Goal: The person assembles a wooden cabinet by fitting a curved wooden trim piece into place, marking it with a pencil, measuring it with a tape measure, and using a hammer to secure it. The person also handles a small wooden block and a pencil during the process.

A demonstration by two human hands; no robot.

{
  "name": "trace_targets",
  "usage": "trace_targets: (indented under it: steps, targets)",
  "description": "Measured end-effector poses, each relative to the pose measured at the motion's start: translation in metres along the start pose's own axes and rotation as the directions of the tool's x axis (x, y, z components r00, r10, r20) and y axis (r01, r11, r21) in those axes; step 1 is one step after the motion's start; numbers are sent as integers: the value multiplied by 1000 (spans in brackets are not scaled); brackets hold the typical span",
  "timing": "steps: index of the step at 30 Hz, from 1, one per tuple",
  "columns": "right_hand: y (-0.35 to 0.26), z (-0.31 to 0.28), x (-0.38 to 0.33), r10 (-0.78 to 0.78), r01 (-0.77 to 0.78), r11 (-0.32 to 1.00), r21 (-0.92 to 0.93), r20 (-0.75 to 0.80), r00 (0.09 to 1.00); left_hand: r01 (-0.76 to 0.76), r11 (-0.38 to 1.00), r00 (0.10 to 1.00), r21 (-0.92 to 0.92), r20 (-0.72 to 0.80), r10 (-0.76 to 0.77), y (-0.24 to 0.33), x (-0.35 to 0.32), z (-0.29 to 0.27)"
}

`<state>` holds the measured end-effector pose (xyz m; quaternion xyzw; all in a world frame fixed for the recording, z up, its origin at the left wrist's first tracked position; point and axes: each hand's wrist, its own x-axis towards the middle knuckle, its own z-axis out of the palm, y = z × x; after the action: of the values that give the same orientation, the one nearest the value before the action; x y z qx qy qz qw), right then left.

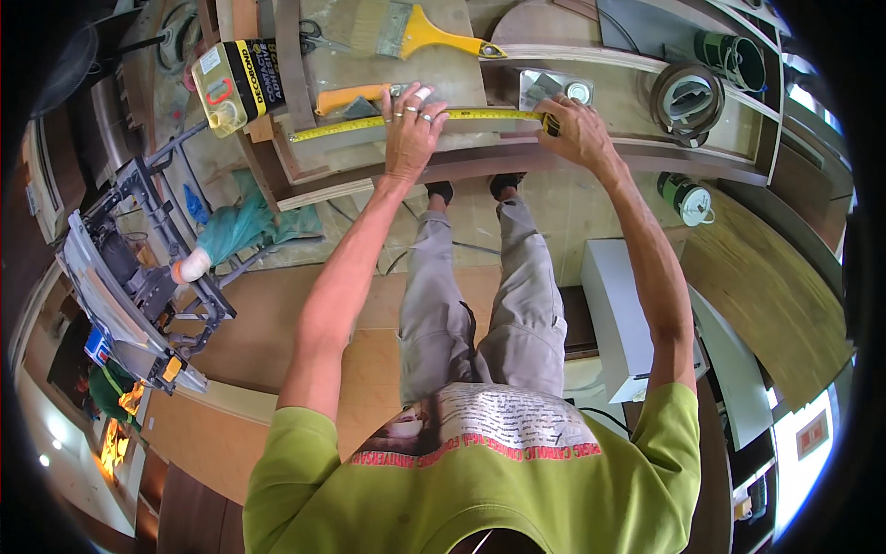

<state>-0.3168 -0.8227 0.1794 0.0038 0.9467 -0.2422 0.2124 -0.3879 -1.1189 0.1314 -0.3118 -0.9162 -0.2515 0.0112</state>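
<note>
A yellow tape measure blade (337,127) is drawn out across the wooden panel. My right hand (580,137) grips the tape measure's case (551,125) at the blade's right end. My left hand (413,137) lies over the middle of the blade, its fingers stretched out and apart; whether it presses the blade is hidden. White wrapping covers one fingertip. Beyond that hand lies an orange-handled tool (351,97). A broad paintbrush with a yellow handle (443,39) rests farther back, with dark scissors (318,39) at its left. A metal tray holding a small round tin (579,91) sits behind my right hand.
A yellow-and-black can (233,88) stands at the left of the panel. Brown edging rolls (688,100) and a green can (731,60) are at the right. A metal-framed machine (138,268) stands left, a white-lidded can (685,198) below the bench's right, beside a white cabinet (618,314).
</note>
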Motion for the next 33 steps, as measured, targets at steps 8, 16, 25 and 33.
trace_targets:
  steps: [8,16,25,33]
  targets:
    - [-4,-1,1,-28,28,1000,5,-13,1000,11,998,999,-54,-34,-13,-3,-2,3]
    - [-34,4,13,-29,30,997,69,-17,999,11,996,998,-86,-54,-15,-3,0,4]
    - [-40,9,12,-24,29,998,54,-82,996,25,995,998,-98,-62,-31,-2,0,4]
    - [-43,3,7,2,5,994,106,-58,998,32,993,997,-114,-64,-39,-2,1,4]
